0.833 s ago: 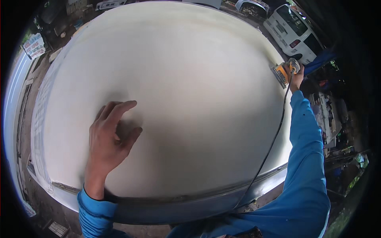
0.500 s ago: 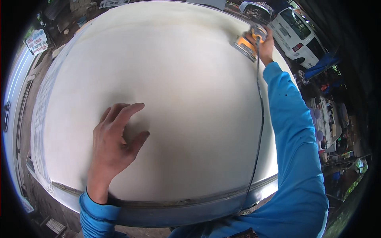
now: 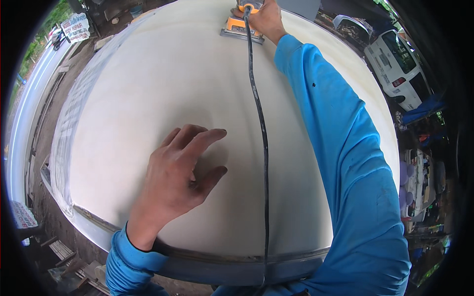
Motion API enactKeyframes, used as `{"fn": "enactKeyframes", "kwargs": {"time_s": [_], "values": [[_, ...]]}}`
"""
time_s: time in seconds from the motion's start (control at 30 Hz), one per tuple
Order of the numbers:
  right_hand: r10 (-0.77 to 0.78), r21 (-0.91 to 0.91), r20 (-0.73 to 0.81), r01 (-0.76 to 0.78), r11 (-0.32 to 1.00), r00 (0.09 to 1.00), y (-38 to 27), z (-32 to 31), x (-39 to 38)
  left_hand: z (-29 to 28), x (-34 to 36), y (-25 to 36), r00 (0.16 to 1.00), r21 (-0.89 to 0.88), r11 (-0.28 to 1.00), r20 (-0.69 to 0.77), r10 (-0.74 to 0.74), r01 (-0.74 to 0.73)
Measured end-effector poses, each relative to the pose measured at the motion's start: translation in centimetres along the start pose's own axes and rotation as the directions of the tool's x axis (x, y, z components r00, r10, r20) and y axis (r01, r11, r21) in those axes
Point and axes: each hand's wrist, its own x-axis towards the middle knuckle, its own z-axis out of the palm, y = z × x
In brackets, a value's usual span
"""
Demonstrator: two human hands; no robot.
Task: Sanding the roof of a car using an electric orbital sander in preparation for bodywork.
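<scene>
The sander (image 3: 238, 24) sits gripped within the right fingers (image 3: 256, 19)

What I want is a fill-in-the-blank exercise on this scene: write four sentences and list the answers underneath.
1. The orange and grey power sander is gripped by the person's ____ hand.
2. The bare, loosely curled left hand, seen against the large, pale, curved panel, is holding ____.
3. In the picture, the long, thin black cord passes ____ the left hand and the wrinkled blue right sleeve.
4. The tail light on the white vehicle with dark windows is coloured ____.

Missing words: right; nothing; between; red
</scene>
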Motion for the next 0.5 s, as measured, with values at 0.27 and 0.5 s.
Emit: {"fn": "enactKeyframes", "kwargs": {"time_s": [0.27,0.5], "values": [[0.049,-0.058,0.051,-0.046,0.997,0.997,3.9,-4.6,-0.2,-0.6,-0.7,-0.3,1.0,-0.025,0.999,0.003,0.029,-0.029],[0.236,-0.255,-0.182,-0.277,0.926,0.955,9.6,-21.3,-6.0,-0.8,-0.7,-0.1,0.998,-0.024,0.998,0.003,0.055,-0.055]]}}
